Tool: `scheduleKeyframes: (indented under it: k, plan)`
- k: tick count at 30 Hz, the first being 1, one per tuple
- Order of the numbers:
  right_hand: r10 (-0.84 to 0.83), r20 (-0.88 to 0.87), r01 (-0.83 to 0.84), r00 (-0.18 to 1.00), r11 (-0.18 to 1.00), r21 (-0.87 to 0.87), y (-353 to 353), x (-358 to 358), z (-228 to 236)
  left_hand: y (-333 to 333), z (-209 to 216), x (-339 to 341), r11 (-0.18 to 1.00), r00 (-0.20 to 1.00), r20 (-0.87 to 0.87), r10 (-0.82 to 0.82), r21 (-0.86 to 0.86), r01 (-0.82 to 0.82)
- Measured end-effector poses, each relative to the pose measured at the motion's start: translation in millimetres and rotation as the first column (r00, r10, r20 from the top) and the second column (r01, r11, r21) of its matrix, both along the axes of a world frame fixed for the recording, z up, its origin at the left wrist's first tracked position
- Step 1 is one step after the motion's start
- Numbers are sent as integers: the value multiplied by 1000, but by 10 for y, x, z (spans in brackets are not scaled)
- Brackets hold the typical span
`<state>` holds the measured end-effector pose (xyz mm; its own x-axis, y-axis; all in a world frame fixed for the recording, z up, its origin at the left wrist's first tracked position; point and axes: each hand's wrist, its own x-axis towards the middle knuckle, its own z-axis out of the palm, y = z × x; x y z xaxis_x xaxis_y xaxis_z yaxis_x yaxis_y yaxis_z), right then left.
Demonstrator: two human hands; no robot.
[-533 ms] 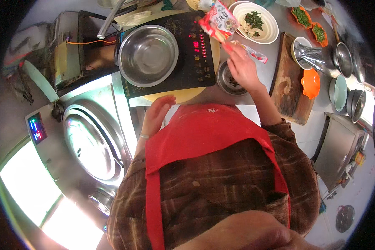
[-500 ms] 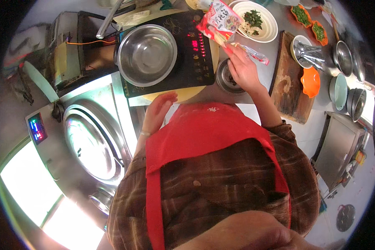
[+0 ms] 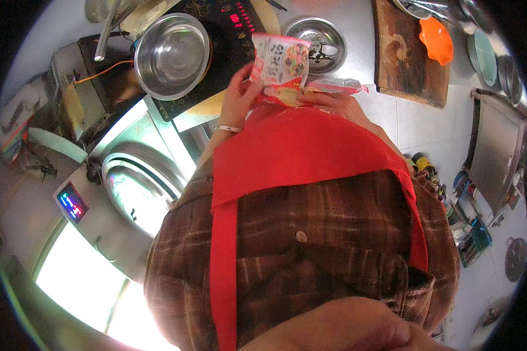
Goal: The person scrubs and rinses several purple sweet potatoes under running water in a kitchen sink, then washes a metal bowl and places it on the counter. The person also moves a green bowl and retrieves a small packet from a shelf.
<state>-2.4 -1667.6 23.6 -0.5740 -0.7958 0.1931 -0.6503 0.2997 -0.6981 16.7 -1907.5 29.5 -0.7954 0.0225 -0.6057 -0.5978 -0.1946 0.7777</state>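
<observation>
A red and white food packet [image 3: 280, 65] is held upright in front of my red apron. My left hand [image 3: 240, 96] is closed on its left edge, thumb on the front. My right hand [image 3: 336, 105] is closed by the lower right, where a clear packet with pink edges [image 3: 341, 86] lies along its fingers and overlaps the red one. Part of the right fingers is hidden behind the packets and apron. Just beyond stands a shallow steel bowl [image 3: 341, 42] with dark bits and a little liquid in it.
At the left a steel basin [image 3: 173, 55] sits on a black induction cooker [image 3: 225, 55] with lit red digits. On the right are a wooden chopping board [image 3: 392, 70], an orange scalloped dish [image 3: 436, 42] and a pale green bowl [image 3: 482, 58]. A round steel lid [image 3: 132, 187] lies lower left.
The packets have come from the counter toward my body in my right hand. My left hand, empty before, now grips the red packet. The view has shifted, so the counter sits higher.
</observation>
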Motion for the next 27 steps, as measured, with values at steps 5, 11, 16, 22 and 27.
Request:
scheduleKeyframes:
  k: [5, 11, 16, 22, 27]
  plan:
    - [-270, 248, 279, 930, 960, -2, -17, 364, 252, 0, -197, 168, 994, 993, -55, -109, -13, 109]
    - [-618, 306, 651, 724, 759, -8, 138, 916, 379, 5, -297, 238, 997, 990, -140, -2, 74, 13]
    - [-770, 478, 879, 423, 477, -9, 161, 1245, 509, 52, -275, 227, 926, 995, -92, -46, 370, 77]
    - [-584, 774, 925, 246, 379, -9, 255, 1416, 563, 396, -108, 253, 930, 898, -347, -271, 145, 337]
    - [-580, 789, 944, 204, 331, -1, 351, 1552, 574, 912, 12, 403, 883, 721, -528, -449, -136, 450]
